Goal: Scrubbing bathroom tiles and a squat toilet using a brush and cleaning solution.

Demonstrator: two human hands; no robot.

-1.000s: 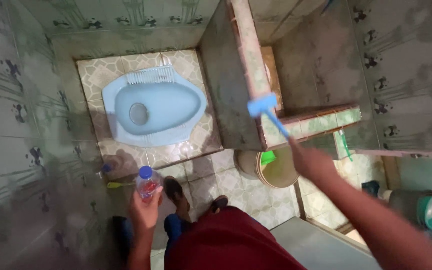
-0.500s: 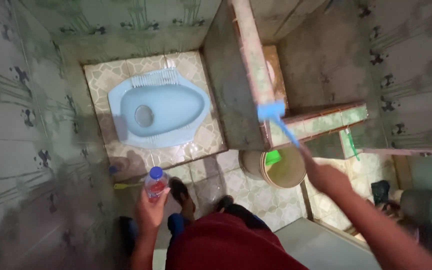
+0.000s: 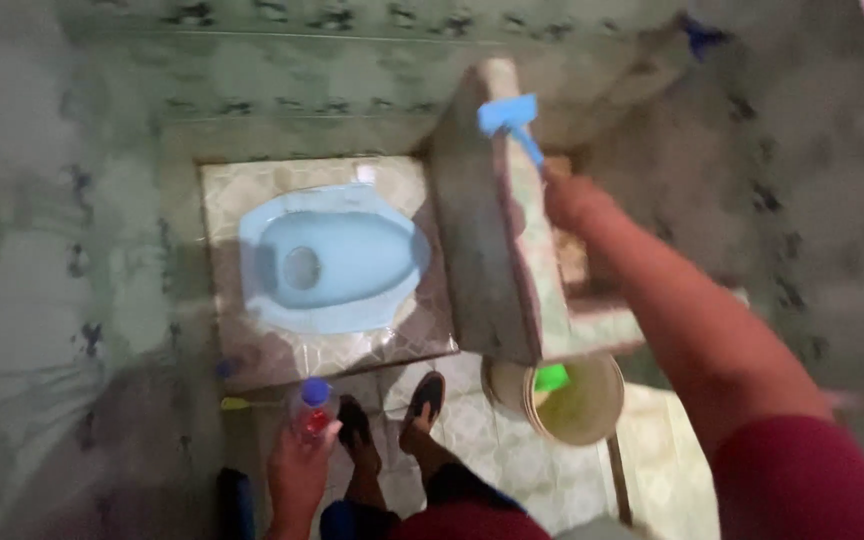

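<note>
While the right hand (image 3: 574, 203) grips a blue brush (image 3: 508, 114) on the tiled wall (image 3: 532, 250), the left hand (image 3: 297, 465) clasps a clear bottle (image 3: 313, 407).

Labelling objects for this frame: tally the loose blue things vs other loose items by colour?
Blue: 2, brush in right hand; bottle cap on bottle held by left hand
Beige: 1, bucket
Green: 1, scoop
Total: 4

We saw a patterned tile floor (image 3: 472, 430) bearing a blue squat toilet (image 3: 332, 258) set in its raised step, a cream bucket (image 3: 577, 400) beside the tiled basin wall (image 3: 497, 250), and two sandalled feet (image 3: 392, 420).
</note>
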